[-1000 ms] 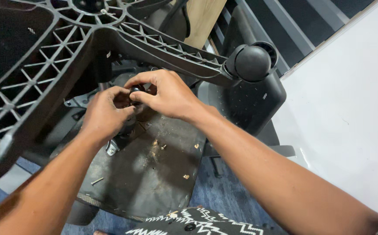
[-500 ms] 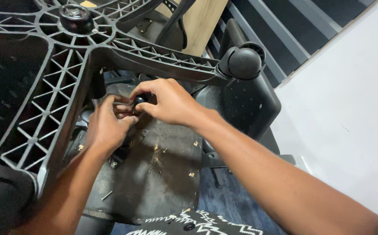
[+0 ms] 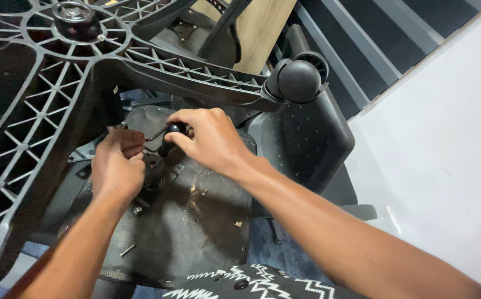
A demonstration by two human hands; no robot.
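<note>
An office chair lies upside down, its black star-shaped base (image 3: 57, 66) over me and the dusty underside of its seat (image 3: 196, 221) below. My right hand (image 3: 210, 141) grips a black knob (image 3: 173, 133) on a thin metal lever beneath the seat. My left hand (image 3: 116, 166) is curled beside it at the seat mechanism (image 3: 153, 166), fingers closed on a small part that I cannot make out.
A black caster wheel (image 3: 298, 80) caps the base arm to the right. A loose screw (image 3: 128, 250) lies on the seat underside. A second chair and a wooden panel (image 3: 260, 27) stand behind. White floor (image 3: 440, 155) lies to the right, a zigzag-patterned cloth (image 3: 251, 279) at the bottom.
The view has dropped lower, so the base hub shows at the top left. My right hand has closed over the black knob, and my left hand has shifted slightly left and down.
</note>
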